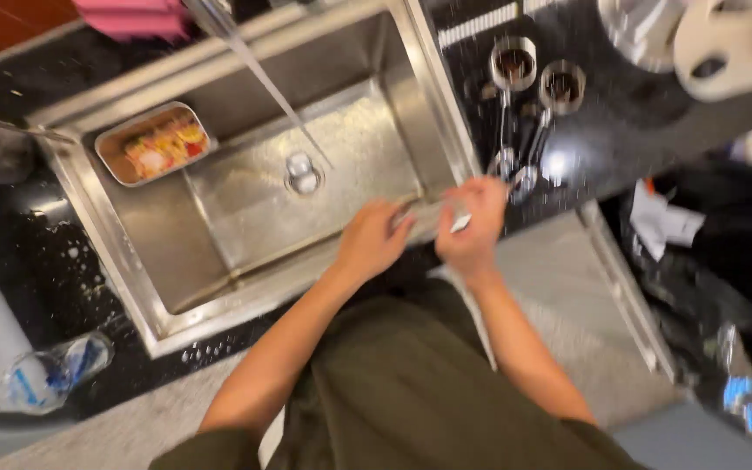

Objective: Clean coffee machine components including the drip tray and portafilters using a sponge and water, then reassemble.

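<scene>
My left hand [369, 241] and my right hand [473, 224] meet at the near right corner of a steel sink [245, 218]. Between them they hold a small blurred metal thing [433, 211]; its exact kind I cannot tell. A thin stream of water [276, 96] falls from the tap toward the drain [303, 174]. Two metal measuring cups [536, 83] with long handles lie on the black counter [567, 148] just beyond my right hand.
A small steel tray of colourful food scraps [155, 143] rests on the sink's far left ledge. A crumpled plastic bottle [50, 372] lies on the left counter. White mugs [724, 43] stand at the top right. A pink cloth [132, 17] lies behind the sink.
</scene>
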